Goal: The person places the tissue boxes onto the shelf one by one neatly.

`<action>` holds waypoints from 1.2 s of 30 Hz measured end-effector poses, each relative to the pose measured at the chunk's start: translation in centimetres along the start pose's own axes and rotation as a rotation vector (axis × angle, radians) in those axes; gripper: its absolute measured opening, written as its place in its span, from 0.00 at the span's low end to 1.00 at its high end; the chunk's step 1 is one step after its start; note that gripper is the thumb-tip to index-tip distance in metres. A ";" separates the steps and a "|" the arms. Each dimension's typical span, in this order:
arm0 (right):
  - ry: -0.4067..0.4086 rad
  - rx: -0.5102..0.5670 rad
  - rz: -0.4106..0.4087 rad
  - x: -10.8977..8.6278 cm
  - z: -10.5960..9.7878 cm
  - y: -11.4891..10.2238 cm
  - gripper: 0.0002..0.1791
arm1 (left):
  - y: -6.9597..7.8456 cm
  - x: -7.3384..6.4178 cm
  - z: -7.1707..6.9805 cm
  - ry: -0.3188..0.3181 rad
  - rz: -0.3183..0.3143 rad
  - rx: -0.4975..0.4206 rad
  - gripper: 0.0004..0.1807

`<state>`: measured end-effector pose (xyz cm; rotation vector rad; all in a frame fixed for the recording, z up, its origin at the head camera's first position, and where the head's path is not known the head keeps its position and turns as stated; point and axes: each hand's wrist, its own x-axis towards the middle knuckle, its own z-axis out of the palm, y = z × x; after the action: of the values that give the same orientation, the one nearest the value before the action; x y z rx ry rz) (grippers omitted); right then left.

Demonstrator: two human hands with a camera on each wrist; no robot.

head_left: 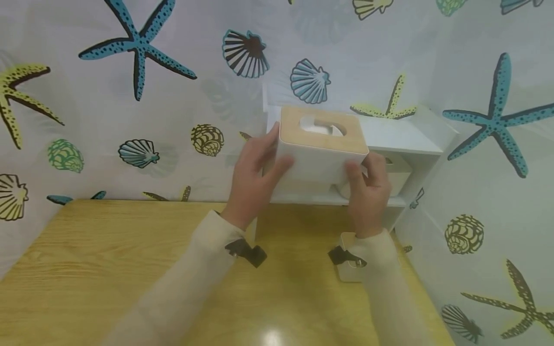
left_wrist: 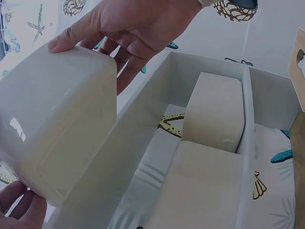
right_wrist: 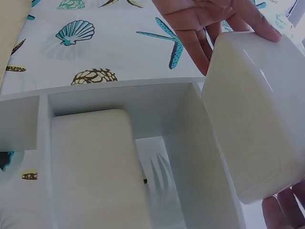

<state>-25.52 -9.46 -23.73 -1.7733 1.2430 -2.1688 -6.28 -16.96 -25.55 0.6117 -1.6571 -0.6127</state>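
Both hands hold a white tissue box point(head_left: 320, 161) with a light wooden lid, whose oval slot shows white tissue. My left hand point(head_left: 253, 180) grips its left side, thumb on the near face. On the other side, my right hand point(head_left: 370, 194) holds the near right corner with its thumb in front. The box overlaps the top of a white shelf unit point(head_left: 404, 134) in the head view. From the left wrist, the box's smooth white wall point(left_wrist: 52, 95) and pale underside show. The right wrist view has the same box point(right_wrist: 257, 114) tilted beside the shelf's edge.
Inside the shelf compartment sit two pale boxes, one at the far end point(left_wrist: 214, 114) and one nearer point(left_wrist: 200, 191). Another box point(head_left: 348, 273) stands on the wooden table point(head_left: 130, 259), partly hidden by the right wrist. Cloth point(head_left: 182, 96) patterned with starfish and shells hangs behind.
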 end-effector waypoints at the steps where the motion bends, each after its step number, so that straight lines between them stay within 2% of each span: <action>1: 0.003 -0.010 0.001 0.2 0.0 -0.1 0.31 | 0.2 0.2 0.0 0.006 0.008 0.003 0.34; 7: 0.016 -0.031 0.036 1.1 0.0 -0.8 0.24 | 0.8 1.1 0.2 0.036 0.053 0.004 0.36; 12: 0.039 -0.016 0.035 1.8 0.1 -0.6 0.23 | 0.8 2.1 0.6 0.028 0.063 0.016 0.35; 18: 0.058 -0.008 0.036 2.4 0.2 0.0 0.22 | 0.6 3.2 1.1 -0.012 0.086 -0.034 0.34; 26: 0.051 -0.035 0.051 3.2 0.3 0.8 0.20 | 0.0 4.1 1.4 -0.072 0.075 -0.097 0.33; 33: 0.064 -0.028 0.068 4.2 0.4 1.2 0.20 | 3.5 4.6 1.0 -0.097 0.060 -0.103 0.31; 36: 0.077 0.034 0.082 4.8 0.8 1.4 0.20 | 3.5 5.0 1.3 -0.080 0.043 -0.097 0.30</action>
<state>-27.00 -13.32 -20.77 -1.6111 1.2640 -2.2181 -8.60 -17.84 -19.79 0.4852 -1.6996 -0.6898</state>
